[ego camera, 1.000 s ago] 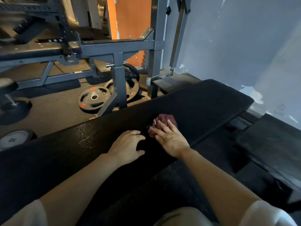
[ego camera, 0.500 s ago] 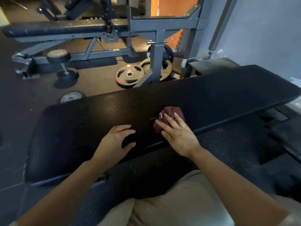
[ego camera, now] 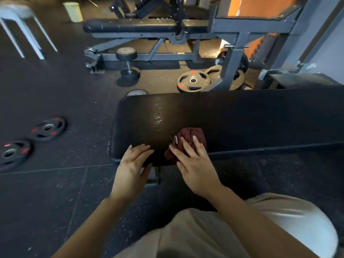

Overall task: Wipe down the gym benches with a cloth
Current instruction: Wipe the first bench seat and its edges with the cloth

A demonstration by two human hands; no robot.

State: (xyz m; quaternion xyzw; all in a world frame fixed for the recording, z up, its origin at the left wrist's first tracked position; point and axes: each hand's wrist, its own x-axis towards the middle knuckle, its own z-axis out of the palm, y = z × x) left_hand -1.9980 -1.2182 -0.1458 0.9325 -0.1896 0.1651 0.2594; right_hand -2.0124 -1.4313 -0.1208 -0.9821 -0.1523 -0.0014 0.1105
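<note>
While you lean over the near bench (ego camera: 242,118), your right hand (ego camera: 195,164) lies flat on the one maroon cloth (ego camera: 189,135), fingers straight and spread, pressing it onto the black pad close to the near edge and towards the pad's left end; your left hand (ego camera: 130,168) sits at nine o'clock from the cloth, just beside it, fingers straight and apart over the pad's near edge, holding nothing, though whether the palm actually touches the pad is hard to judge from this angle; a small pale tag shows at the cloth's left edge. Count two benches: the one under your hands, and a second bench (ego camera: 130,27) on a grey frame at twelve o'clock, well apart. One dumbbell (ego camera: 128,64) stands on end on the floor (ego camera: 46,192) in front of that second bench; at one o'clock, at least two weight plates (ego camera: 192,81) lie by the grey rack post (ego camera: 232,64), the rearmost partly hidden; at nine o'clock two more plates with red marks (ego camera: 48,128) lie flat on the dark floor; one pale disc (ego camera: 136,93) peeks out behind the near pad's far left corner.
</note>
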